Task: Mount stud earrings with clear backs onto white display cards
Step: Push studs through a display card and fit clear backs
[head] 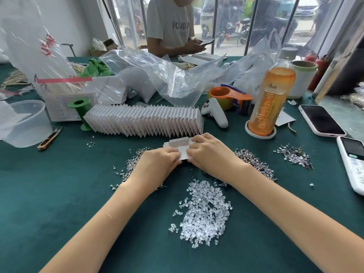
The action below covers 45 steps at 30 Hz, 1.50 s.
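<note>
**Two hands pinch one white card over the green cloth**

One white display card [182, 149] sits between both hands, just above the green table cloth [59, 184]. The left hand [157, 162] grips its near left edge with curled fingers; the right hand [208, 152] closes over its right side, fingertips pressed on the card. Whether a stud is already pinched in either hand cannot be told.

Under and outward of the left hand lies a scatter of stud earrings [128, 166]. A denser heap of studs [254, 162] lies beside the right wrist on its outer side, with a smaller heap [293, 154] farther out that way. Between the two forearms, nearer the person than the hands, spreads a pile of clear backs [204, 211].

Just beyond the hands stands a long row of folded white cards [145, 121], with a green spool [80, 113] at its left end. Beyond the right hand rest a white controller [216, 113], an orange tape dispenser [228, 97] and a bottle of orange drink [269, 95]. Two phones [321, 121] lie far out past the right forearm. Thread snips [50, 138] and a clear tub [25, 123] lie well out from the left hand.
</note>
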{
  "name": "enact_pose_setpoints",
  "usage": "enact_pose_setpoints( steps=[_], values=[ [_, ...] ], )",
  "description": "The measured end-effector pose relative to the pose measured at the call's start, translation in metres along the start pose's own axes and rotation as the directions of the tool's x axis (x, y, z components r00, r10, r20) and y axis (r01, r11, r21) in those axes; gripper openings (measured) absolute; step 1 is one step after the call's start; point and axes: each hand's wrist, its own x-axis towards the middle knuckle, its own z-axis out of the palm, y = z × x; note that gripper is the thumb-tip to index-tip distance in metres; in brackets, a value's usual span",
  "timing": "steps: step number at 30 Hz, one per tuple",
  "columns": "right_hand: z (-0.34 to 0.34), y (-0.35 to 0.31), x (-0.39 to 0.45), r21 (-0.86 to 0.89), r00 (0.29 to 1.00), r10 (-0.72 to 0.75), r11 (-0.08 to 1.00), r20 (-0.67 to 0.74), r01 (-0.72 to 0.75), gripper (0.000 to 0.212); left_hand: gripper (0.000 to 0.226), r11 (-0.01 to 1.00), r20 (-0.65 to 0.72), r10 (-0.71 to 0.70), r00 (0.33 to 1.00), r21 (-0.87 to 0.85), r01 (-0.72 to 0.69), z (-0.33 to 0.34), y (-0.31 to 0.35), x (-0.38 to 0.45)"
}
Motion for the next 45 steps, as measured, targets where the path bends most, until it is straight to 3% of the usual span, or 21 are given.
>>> enact_pose_setpoints(
  steps=[2,4,6,7,8,9,10,11,12,16,18,21,23,26,29,31,33,37,45],
  values=[
    [-0.007,0.001,-0.004,0.022,1.000,0.015,1.000,0.008,-0.015,0.030,0.024,0.999,-0.025,0.014,1.000,-0.043,-0.015,-0.004,0.000,-0.001],
    [-0.012,-0.002,-0.008,0.026,0.994,0.011,1.000,-0.111,-0.008,0.022,0.018,0.999,-0.145,0.017,0.989,-0.049,-0.025,-0.010,0.004,-0.002],
    [-0.018,-0.010,-0.014,0.203,0.941,0.181,0.971,-0.286,-0.125,0.012,0.028,0.992,-0.333,-0.082,0.939,-0.118,0.044,-0.015,0.009,-0.003],
    [-0.022,-0.014,-0.016,0.418,0.882,0.355,0.884,-0.310,-0.209,0.010,0.040,0.978,-0.390,-0.155,0.908,-0.193,0.083,-0.019,0.010,-0.003],
    [-0.026,-0.018,-0.016,0.663,0.817,0.531,0.698,-0.226,-0.270,0.008,0.054,0.949,-0.401,-0.232,0.886,-0.292,0.117,-0.023,0.010,-0.003],
    [-0.030,-0.020,-0.014,0.855,0.763,0.644,0.425,-0.055,-0.298,0.005,0.066,0.906,-0.359,-0.302,0.883,-0.397,0.149,-0.027,0.010,-0.003],
    [-0.033,-0.022,-0.012,0.945,0.730,0.670,0.136,0.135,-0.299,0.003,0.075,0.857,-0.290,-0.350,0.891,-0.484,0.179,-0.030,0.011,-0.004],
    [-0.035,-0.024,-0.010,0.949,0.710,0.646,-0.079,0.281,-0.304,0.005,0.082,0.823,-0.223,-0.365,0.904,-0.532,0.200,-0.031,0.011,-0.006],
    [-0.036,-0.026,-0.008,0.922,0.703,0.599,-0.213,0.384,-0.322,0.007,0.087,0.812,-0.175,-0.358,0.917,-0.543,0.213,-0.031,0.012,-0.009],
    [-0.036,-0.040,0.001,0.791,0.740,0.366,-0.497,0.564,-0.357,0.012,0.083,0.842,-0.153,-0.326,0.933,-0.495,0.213,-0.026,0.011,-0.019],
    [-0.036,-0.045,0.003,0.758,0.772,0.293,-0.554,0.565,-0.345,0.011,0.081,0.863,-0.161,-0.300,0.940,-0.466,0.195,-0.028,0.003,-0.022],
    [-0.037,-0.045,0.005,0.776,0.820,0.246,-0.540,0.517,-0.327,0.011,0.080,0.874,-0.151,-0.276,0.949,-0.450,0.183,-0.033,-0.013,-0.032],
    [-0.038,-0.045,0.006,0.828,0.843,0.228,-0.425,0.488,-0.365,0.012,0.080,0.872,-0.147,-0.282,0.948,-0.452,0.189,-0.035,-0.023,-0.043],
    [-0.037,-0.049,0.006,0.912,0.862,0.302,-0.091,0.408,-0.400,0.014,0.078,0.890,-0.176,-0.286,0.942,-0.414,0.193,-0.037,-0.035,-0.057],
    [-0.030,-0.055,0.000,0.904,0.885,0.398,0.238,0.243,-0.355,0.013,0.076,0.938,-0.226,-0.245,0.943,-0.300,0.172,-0.041,-0.048,-0.068],
    [-0.028,-0.060,-0.005,0.830,0.927,0.347,0.466,0.146,-0.305,0.012,0.077,0.944,-0.231,-0.243,0.942,-0.279,0.175,-0.041,-0.054,-0.076],
    [-0.026,-0.066,-0.007,0.752,0.953,0.282,0.603,0.112,-0.267,0.013,0.080,0.928,-0.212,-0.265,0.941,-0.321,0.190,-0.040,-0.057,-0.081],
    [-0.023,-0.073,-0.010,0.698,0.963,0.253,0.674,0.089,-0.241,0.011,0.088,0.885,-0.195,-0.308,0.931,-0.418,0.205,-0.036,-0.057,-0.081],
    [-0.024,-0.079,-0.006,0.686,0.959,0.273,0.683,0.078,-0.250,0.008,0.086,0.879,-0.149,-0.269,0.951,-0.442,0.179,-0.029,-0.055,-0.081]
  ],
)
